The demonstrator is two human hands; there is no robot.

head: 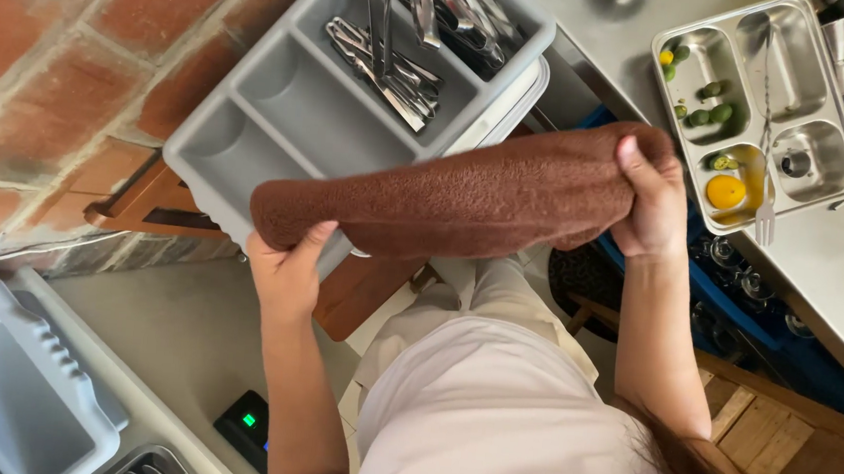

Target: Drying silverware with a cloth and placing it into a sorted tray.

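A brown towel [465, 195] is stretched between my two hands in front of my chest. My left hand [287, 267] grips its left end and my right hand [650, 210] grips its right end, thumb on top. Behind the towel stands a grey cutlery tray [282, 106] with several compartments; metal cutlery [396, 59] lies in the far ones and the near ones look bare.
A steel compartment tray [794, 106] with small green fruits, a yellow one and a fork [765, 219] sits on the steel counter at right. A blue crate with glasses [740, 282] is below it. A grey plastic bin [9, 385] is at lower left, beside a brick wall.
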